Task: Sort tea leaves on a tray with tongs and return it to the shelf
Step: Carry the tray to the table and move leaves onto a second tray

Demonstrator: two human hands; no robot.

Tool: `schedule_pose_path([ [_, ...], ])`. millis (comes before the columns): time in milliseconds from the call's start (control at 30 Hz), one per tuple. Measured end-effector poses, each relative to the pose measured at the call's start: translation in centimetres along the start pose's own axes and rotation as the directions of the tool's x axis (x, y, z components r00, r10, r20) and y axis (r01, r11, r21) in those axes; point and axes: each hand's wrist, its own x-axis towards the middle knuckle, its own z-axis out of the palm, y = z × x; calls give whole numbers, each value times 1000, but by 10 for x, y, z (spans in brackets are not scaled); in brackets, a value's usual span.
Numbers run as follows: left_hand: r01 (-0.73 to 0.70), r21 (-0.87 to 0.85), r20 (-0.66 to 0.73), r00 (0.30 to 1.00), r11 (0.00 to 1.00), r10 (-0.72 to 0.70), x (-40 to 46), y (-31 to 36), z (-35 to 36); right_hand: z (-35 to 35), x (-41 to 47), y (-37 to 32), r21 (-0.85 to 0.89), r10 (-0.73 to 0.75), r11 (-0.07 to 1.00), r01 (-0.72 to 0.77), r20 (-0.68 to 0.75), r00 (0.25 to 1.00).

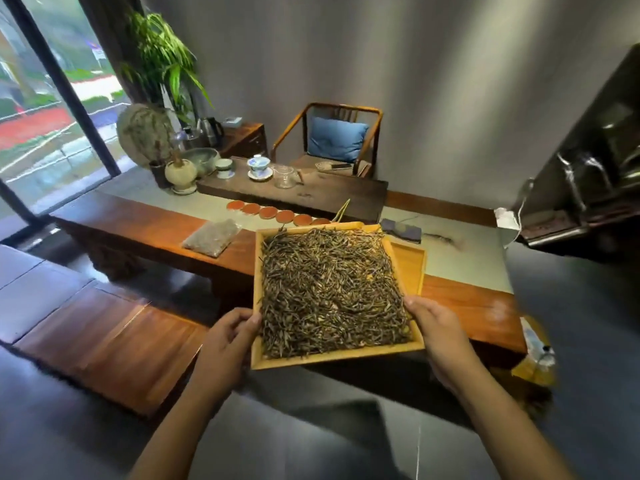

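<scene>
A light wooden tray [332, 357] heaped with dark tea leaves [329, 289] is held in the air over the near edge of a long wooden table [145, 230]. My left hand [228, 341] grips the tray's near left side, thumb on the rim. On the near right side, my right hand [436, 327] grips the rim with its thumb at the leaves. Thin bamboo tongs [341, 211] lie on the table just past the tray's far edge. A dark shelf [588, 161] stands at the far right.
A second, empty wooden tray [410, 263] lies under the held one at its right. A clear bag of leaves [213, 235], a row of orange coasters [277, 213], tea ware [258, 167], a folded cloth [401, 230], a potted plant [159, 64] and a chair [332, 140] stand beyond.
</scene>
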Motion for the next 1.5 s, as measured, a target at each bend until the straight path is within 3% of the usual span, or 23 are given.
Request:
schedule_pose_path([
  [367, 37, 20, 247, 968, 999, -40, 114, -13, 65, -45, 77, 16, -53, 39, 998, -44, -85, 996],
  [600, 138, -7, 366, 922, 990, -125, 205, -28, 75, -37, 147, 23, -157, 95, 982, -106, -73, 993],
  [833, 143, 81, 439, 883, 986, -164, 281, -42, 79, -26, 209, 51, -111, 174, 976, -187, -112, 978],
  [1200, 369, 37, 552, 767, 929, -327, 326, -65, 110, -36, 243, 58, -143, 200, 961, -235, -223, 954],
  [1333, 379, 39, 562, 756, 924, -334, 326, -70, 126, -48, 249, 66, -17, 286, 954, -299, -244, 927],
  [1500, 396, 44, 605, 720, 917, -340, 318, -71, 137, -61, 250, 66, -21, 317, 945, -328, -203, 927],
])
